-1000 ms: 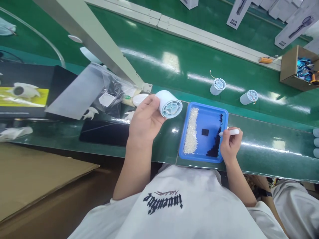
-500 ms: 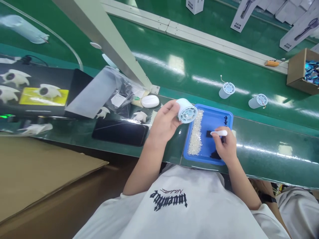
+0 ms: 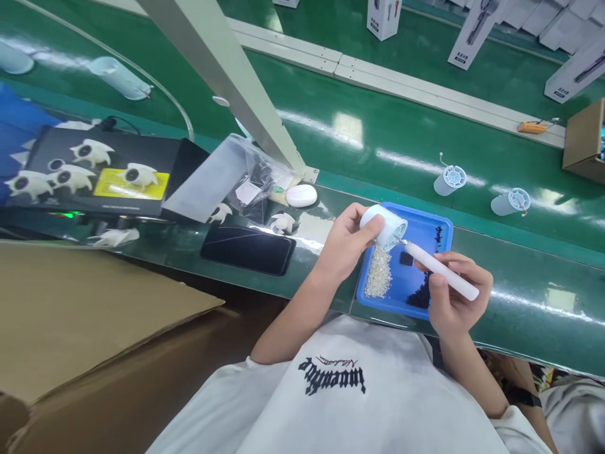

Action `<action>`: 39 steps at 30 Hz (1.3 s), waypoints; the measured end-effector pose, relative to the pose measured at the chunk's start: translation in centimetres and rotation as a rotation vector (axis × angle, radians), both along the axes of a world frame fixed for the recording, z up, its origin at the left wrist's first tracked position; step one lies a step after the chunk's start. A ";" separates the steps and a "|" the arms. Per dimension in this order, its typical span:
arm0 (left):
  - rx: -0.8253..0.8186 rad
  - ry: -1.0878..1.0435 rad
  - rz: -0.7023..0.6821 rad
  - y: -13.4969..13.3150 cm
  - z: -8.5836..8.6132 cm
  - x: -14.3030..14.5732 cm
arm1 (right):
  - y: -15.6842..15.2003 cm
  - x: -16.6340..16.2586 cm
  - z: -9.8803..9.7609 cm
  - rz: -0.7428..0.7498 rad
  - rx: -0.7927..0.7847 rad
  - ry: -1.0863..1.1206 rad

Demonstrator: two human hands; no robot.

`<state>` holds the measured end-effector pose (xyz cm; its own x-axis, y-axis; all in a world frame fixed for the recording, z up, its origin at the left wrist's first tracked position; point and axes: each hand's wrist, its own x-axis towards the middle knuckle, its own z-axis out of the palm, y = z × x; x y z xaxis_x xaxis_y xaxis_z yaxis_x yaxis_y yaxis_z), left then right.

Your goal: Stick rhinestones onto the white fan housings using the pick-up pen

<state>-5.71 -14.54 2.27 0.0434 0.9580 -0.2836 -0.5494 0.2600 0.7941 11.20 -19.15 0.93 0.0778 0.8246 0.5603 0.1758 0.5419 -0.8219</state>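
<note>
My left hand [image 3: 344, 243] is closed around a pale-blue cylindrical housing [image 3: 382, 226], its spoked open end facing right. In my right hand [image 3: 460, 293] is a white pen-shaped tool [image 3: 439, 270] with a thin metal tip. The tip meets the housing's spoked end; whether it goes inside, I cannot tell. Both hands are above a blue tray [image 3: 448, 239]. Inside it lie a heap of small translucent white pieces [image 3: 378, 274], a black square block [image 3: 406, 258] and small black parts [image 3: 418, 296], partly hidden by my right hand.
Two more housings [image 3: 450, 180] stand on the green surface behind the tray. To the left lie a black phone [image 3: 247, 250], a white mouse-shaped object [image 3: 301, 195] and white fan-like parts [image 3: 282, 223]. A slanted metal post [image 3: 227, 75] rises behind them. A cardboard sheet [image 3: 94, 315] fills the lower left.
My right hand has lifted the white tool from over the black block, bringing its tip up to the housing. My left hand has tilted the housing toward it. The camera view has shifted left.
</note>
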 end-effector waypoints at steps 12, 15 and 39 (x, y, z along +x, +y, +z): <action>0.032 0.061 0.065 0.1 -0.6 -0.3 | 0.3 0.8 -0.3 -0.092 0.030 -0.017; 0.029 0.089 0.147 0.4 -1.2 -1.1 | 1.2 2.1 -1.8 -0.159 -0.007 -0.139; -0.037 0.091 0.159 0.4 -1.7 -2.0 | 3.6 2.4 -2.4 -0.064 -0.073 -0.606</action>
